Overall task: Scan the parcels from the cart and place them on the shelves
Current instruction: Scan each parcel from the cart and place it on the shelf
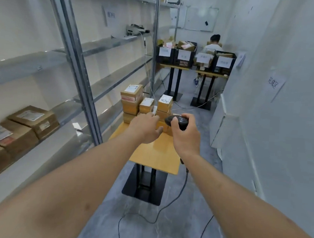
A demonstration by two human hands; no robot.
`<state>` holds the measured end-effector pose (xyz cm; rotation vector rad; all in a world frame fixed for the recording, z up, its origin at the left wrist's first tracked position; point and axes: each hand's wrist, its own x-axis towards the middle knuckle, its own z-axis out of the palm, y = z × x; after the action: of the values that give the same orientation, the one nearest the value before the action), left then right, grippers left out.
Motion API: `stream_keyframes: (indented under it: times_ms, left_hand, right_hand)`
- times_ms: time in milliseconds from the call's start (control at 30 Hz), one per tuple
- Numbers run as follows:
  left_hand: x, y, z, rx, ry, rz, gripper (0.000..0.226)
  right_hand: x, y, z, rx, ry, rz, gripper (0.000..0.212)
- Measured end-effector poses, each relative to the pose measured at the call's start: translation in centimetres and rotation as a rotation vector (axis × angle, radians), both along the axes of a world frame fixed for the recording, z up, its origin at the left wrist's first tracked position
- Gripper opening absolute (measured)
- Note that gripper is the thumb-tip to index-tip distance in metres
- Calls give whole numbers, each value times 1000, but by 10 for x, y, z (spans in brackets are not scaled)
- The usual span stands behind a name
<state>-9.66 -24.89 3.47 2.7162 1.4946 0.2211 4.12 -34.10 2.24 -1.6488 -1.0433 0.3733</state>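
A worker reached with the left hand (146, 127) toward a cluster of small cardboard parcels (146, 104) stacked at the far end of a wooden desk (155, 155), while the right hand (185, 137) gripped a black handheld scanner (177, 120), its cable (175, 199) trailing down to the floor. The step in hand appeared to be the pick: choosing a parcel for scanning. The left grip was wide, fingers extended and holding nothing, with the fingertips at or just short of the lower boxes in the stack; whether they touched could not be told. The scanner, held just right of the left hand, pointed toward the same parcels. The next move likely called for closing the fingers round one box, lifting it clear without toppling its neighbours, and turning its label toward the scanner. Larger brown parcels (21, 127) already lay on a lower level of the metal shelving (73, 58) along the left, with the upper levels largely bare.
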Motion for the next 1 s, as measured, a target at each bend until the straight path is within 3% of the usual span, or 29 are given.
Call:
stream_keyframes:
  times_ms: [533, 767, 1000]
  left_hand:
    - [150, 188, -68, -140, 79, -263, 47]
    - [210, 249, -107, -198, 95, -201, 52]
    - [269, 301, -154, -302, 139, 1, 61]
  right_hand:
    - [124, 141, -51, -155, 62, -300, 23]
    - [196, 200, -85, -214, 93, -287, 26]
    - [284, 278, -136, -300, 129, -157, 24]
